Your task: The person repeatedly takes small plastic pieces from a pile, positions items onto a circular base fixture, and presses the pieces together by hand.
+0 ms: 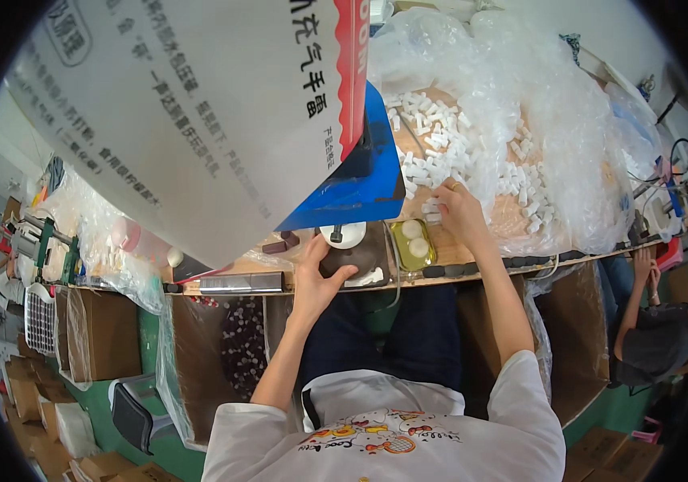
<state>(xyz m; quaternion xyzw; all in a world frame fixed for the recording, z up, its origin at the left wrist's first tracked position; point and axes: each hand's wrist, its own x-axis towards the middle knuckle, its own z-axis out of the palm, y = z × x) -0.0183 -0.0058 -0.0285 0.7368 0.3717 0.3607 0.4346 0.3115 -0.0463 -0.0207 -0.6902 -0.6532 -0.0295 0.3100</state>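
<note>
My left hand (316,269) rests at the table's near edge, its thumb and fingers spread, beside a white round piece (349,235). The black tip (336,234) of a blue machine (360,189) stands over that piece; the fingers' far side is partly hidden. At the near side of a heap of small white cylindrical pieces (432,128), my right hand (462,210) has its fingers bent together and pointing down. Whatever lies between those fingertips is too small to make out. Between my hands sits a yellow-green tray (414,261) with pale round things in it.
A large printed sheet (199,120) hangs close at upper left, covering part of the table. Crumpled clear plastic (577,136) surrounds the heap. An open carton (199,361) of small dark and pale pieces stands below the table edge. Another person (661,341) sits at right.
</note>
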